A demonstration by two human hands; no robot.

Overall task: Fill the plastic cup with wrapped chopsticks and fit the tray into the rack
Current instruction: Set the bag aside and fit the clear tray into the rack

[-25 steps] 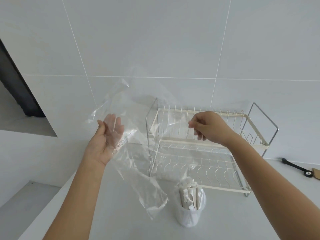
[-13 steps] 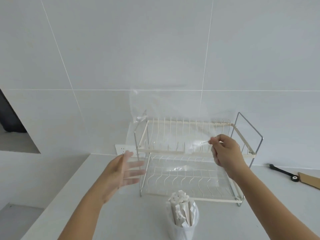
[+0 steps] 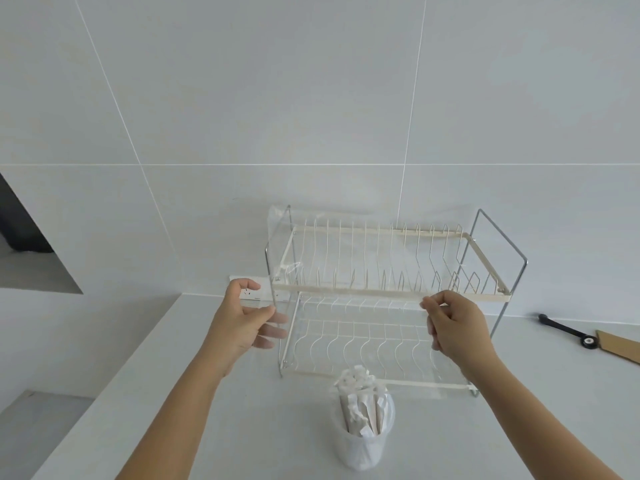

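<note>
In the centre of the frame a two-level wire rack [image 3: 391,299] stands on a white counter [image 3: 145,403], close to the tiled wall [image 3: 242,98]. A clear plastic bag [image 3: 278,237] hangs in front of the rack; it is very transparent and its edges are hard to follow.

The left hand [image 3: 242,323] is at the left side of the rack, beside the front left post. Its thumb and fingers are curved with a narrow gap between them, and the bag seems to pass over the fingers, but I cannot tell if they really pinch it. The right hand [image 3: 453,327] is in front of the rack, right of centre. Its thumb and first finger are pressed together at the level of the upper shelf's front bar, holding the edge of the bag.

Lower centre, just in front of the rack, stands the plastic cup [image 3: 363,441], upright, full of wrapped chopsticks [image 3: 362,400].

At the right edge, a black tool [image 3: 568,330] lies on the counter near a piece of cardboard [image 3: 620,344]. A wall socket [image 3: 256,289] shows behind the left hand.
</note>
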